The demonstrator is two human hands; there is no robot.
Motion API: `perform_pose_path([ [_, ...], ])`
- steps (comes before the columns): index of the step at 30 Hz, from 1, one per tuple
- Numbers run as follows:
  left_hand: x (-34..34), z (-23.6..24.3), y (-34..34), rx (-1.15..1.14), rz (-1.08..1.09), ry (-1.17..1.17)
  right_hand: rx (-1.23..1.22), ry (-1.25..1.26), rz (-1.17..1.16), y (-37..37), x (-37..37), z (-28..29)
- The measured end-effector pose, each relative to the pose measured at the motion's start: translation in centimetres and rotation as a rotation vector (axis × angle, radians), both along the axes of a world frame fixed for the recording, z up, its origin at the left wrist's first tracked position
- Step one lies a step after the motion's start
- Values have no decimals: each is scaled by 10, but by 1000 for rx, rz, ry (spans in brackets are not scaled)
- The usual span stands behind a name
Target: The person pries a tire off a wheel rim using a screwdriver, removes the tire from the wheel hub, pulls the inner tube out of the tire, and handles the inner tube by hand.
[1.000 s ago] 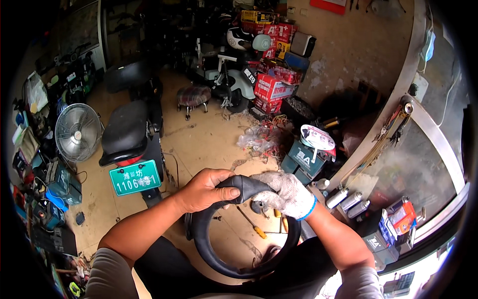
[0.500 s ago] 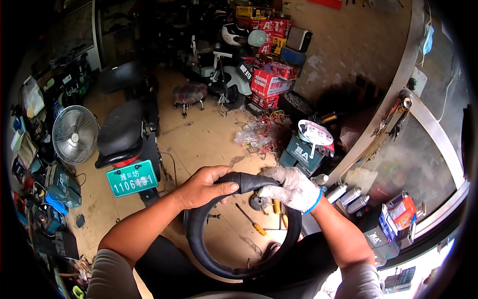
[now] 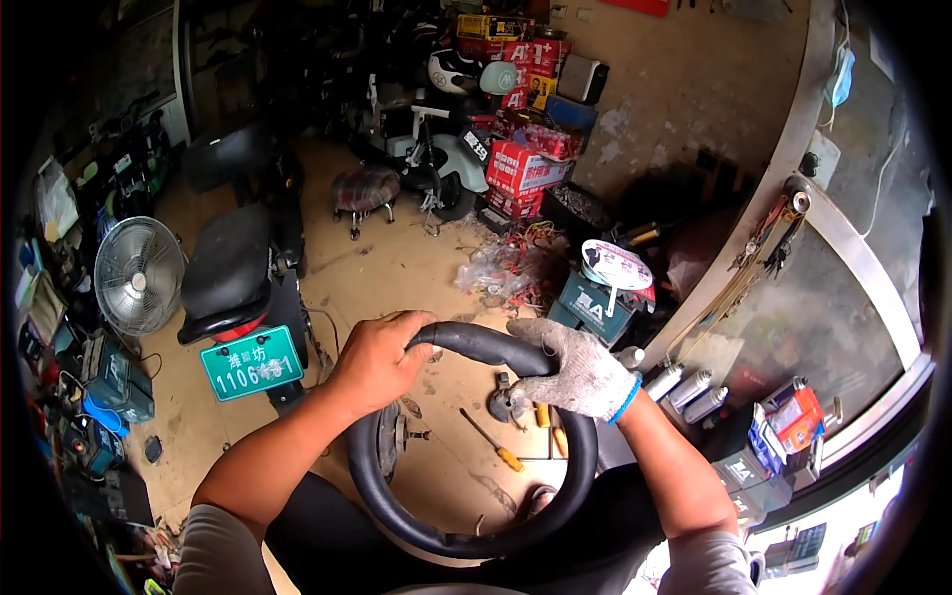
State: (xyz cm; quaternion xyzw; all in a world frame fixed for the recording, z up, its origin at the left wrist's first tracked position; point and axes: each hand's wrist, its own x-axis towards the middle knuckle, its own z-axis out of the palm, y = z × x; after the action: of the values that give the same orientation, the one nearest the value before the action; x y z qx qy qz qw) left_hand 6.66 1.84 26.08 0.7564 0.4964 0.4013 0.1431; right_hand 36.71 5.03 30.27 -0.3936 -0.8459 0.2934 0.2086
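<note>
A black rubber inner tube [image 3: 474,342] forms a ring above my lap, with its top stretch between my two hands. My bare left hand [image 3: 382,362] is closed round the upper left of the tube. My right hand [image 3: 575,372], in a white knit glove with a blue cuff, grips the upper right. Through the ring, a screwdriver [image 3: 493,441] with a yellow handle lies on the floor. A dark metal part [image 3: 506,400] rests beyond it. Behind the tube's left side, part of a wheel hub [image 3: 392,441] with a threaded axle shows; the tube hides the rest.
An electric scooter [image 3: 233,268] with a green plate stands ahead on the left, beside a floor fan [image 3: 139,276]. A low stool [image 3: 365,190] is farther back. Red boxes [image 3: 521,174], a green battery [image 3: 592,305] and spray cans [image 3: 684,387] line the right side.
My hands have moved apart along the tube. Its top stretch, bunched and bent between them before, now curves more evenly. The view has shifted slightly.
</note>
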Motion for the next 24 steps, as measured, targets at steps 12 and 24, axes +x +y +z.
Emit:
perform_pose_path([
  [12,-19,-14,12,-237,-51,-238,-155,211,-169,4,25,-5],
  [24,-25,-11,9,-730,-297,-592,-104,108,-72,9,31,-16],
])
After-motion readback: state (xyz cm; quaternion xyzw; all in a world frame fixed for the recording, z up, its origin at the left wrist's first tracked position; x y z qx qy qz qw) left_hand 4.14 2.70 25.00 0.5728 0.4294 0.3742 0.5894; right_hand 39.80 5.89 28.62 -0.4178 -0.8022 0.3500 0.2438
